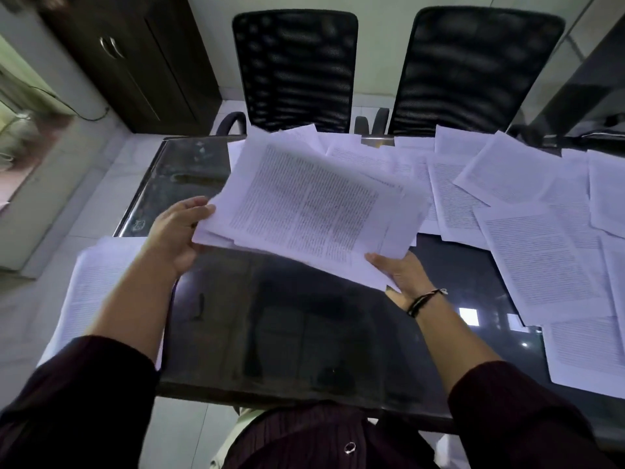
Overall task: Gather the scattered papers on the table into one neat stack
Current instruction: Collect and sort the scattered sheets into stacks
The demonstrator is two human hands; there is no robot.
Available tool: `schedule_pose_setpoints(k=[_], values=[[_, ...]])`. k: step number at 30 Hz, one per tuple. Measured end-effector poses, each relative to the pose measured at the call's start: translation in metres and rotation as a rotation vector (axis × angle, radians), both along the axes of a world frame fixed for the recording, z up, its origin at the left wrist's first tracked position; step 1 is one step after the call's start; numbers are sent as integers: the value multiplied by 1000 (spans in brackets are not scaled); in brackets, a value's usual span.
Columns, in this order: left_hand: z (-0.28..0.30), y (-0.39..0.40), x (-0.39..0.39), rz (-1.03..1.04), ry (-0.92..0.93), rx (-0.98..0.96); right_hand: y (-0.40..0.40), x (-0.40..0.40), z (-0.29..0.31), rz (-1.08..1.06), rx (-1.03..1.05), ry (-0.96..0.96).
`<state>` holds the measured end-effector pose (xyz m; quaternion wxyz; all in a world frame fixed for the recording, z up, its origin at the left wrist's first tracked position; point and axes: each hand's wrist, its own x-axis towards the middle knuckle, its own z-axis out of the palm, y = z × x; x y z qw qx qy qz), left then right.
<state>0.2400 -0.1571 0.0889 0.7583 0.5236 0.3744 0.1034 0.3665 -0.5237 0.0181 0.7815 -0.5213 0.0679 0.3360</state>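
Both hands' grip: uneven sheaf of printed papers [314, 204], edges misaligned.

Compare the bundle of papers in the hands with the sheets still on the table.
The bundle is lifted and tilted, gripped by the left hand and right hand; the sheets lie flat. The bundle is layered but uneven; the sheets are spread out, overlapping. Both are white printed pages.

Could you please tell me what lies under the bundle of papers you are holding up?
Below the bundle of papers, held in both hands, lies the dark glass table; scattered sheets show past its far edge. Anything directly beneath is covered.
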Motion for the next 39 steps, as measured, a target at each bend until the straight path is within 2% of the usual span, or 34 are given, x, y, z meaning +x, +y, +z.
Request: schedule_pose_setpoints(k=[3,8,11,13,16,18,20,22,25,28,33,35,39], values=[[5,7,-4,-282,136,85,-2,5,-6,105,2,-15],[-3,-25,0,-537,84,227,13,0,1,204,57,-24],[-10,-32,-3,-458,72,273,16,2,-1,178,47,-21],[-11,-29,-5,-285,38,263,15,5,-4,151,61,-18],[-15,-37,-7,21,-101,56,21,0,-7,84,181,34],[-21,-60,-8,116,-203,-155,35,-13,-8,82,257,33],[-30,-88,-11,116,-232,-257,54,-27,-7,129,262,28],[-33,-105,-13,81,-189,-208,68,-35,-1,193,192,-12],[-22,-81,-24,67,-100,-59,71,-26,18,193,183,-12],[-12,-35,-43,-30,-107,-59,63,0,43,282,250,-16],[-11,7,-66,-166,-99,-63,114,-7,58,546,-19,-149],[-16,25,-78,-137,-95,-53,145,-23,60,502,-130,-236],[-22,71,-111,-118,-73,-60,187,-44,44,304,-180,-210]])
